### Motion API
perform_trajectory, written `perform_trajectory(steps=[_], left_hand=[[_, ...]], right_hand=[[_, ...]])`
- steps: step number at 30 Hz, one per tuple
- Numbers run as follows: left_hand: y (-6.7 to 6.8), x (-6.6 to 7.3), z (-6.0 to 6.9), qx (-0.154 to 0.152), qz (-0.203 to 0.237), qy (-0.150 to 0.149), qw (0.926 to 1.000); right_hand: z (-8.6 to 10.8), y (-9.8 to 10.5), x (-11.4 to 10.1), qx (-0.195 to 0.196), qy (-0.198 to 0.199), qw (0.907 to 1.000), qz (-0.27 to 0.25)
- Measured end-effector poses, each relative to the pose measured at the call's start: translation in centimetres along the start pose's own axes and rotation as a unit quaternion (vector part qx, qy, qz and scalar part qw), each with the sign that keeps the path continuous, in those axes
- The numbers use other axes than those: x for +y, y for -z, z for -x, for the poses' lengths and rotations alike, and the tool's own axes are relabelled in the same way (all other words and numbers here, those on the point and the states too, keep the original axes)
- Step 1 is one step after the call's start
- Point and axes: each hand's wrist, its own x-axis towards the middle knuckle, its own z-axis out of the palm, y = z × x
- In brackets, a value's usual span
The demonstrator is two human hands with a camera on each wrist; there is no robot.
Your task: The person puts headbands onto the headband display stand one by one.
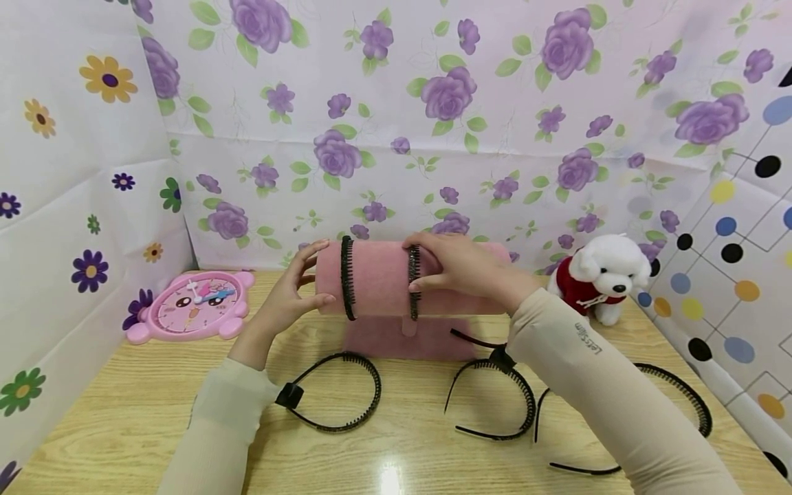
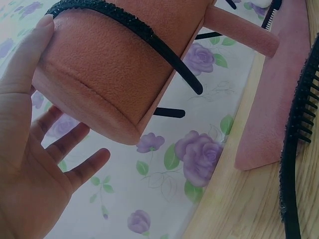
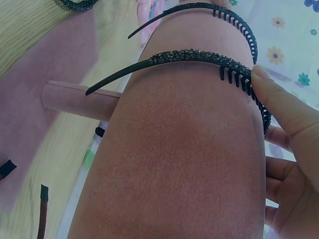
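Observation:
A pink plush headband stand (image 1: 380,275), a padded roll on a post and flat base, stands upright on the table. At the roll's left end my left hand (image 1: 286,295) grips it, thumb in front and fingertip over the top. In the left wrist view, several of that hand's fingers (image 2: 89,172) spread apart behind the end. A black toothed headband (image 1: 348,278) sits around the roll near it. My right hand (image 1: 460,268) holds a glittery black headband (image 3: 187,56) on the roll, thumb on its toothed section, fingers behind the roll.
Three more black headbands lie on the table: one at left (image 1: 334,430), one in the middle (image 1: 531,405), one at right (image 1: 699,405), partly behind my right forearm. A pink clock (image 1: 198,306) lies back left; a white plush dog (image 1: 609,268) sits back right. Patterned cloth walls surround the table.

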Motion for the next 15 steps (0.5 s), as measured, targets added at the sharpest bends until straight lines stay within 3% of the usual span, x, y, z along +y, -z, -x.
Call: perform_trajectory(steps=[15], left_hand=[[0.02, -0.17, -0.01, 0.001, 0.002, -0.004, 1.0000]], right_hand=[[-0.94, -0.29, -0.71, 0.000, 0.010, 0.9999, 0.008]])
